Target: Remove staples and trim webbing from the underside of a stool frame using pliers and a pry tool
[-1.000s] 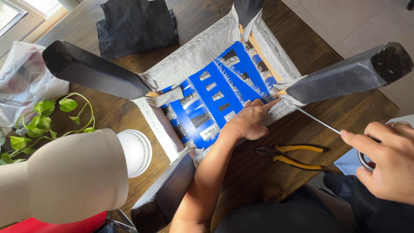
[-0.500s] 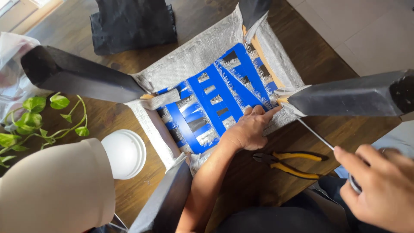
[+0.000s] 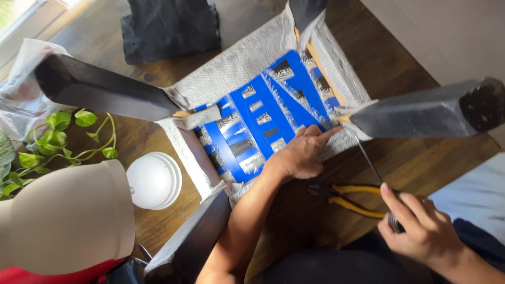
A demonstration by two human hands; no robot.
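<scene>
Head view: left hand [image 3: 298,156] presses flat on blue webbing [image 3: 263,118]; right hand [image 3: 418,227] grips, seemingly, a screwdriver [image 3: 371,165]

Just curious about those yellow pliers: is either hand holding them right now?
No, the yellow pliers lie on the wooden floor between the left hand, pressed on the blue webbing, and the right hand, which grips a thin metal tool.

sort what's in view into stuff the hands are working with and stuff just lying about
In use:
- upturned chair, pressed by left hand
- screwdriver, held by right hand

Lying about:
- pliers
- white lid
- plant
- black cloth
- lampshade
</scene>
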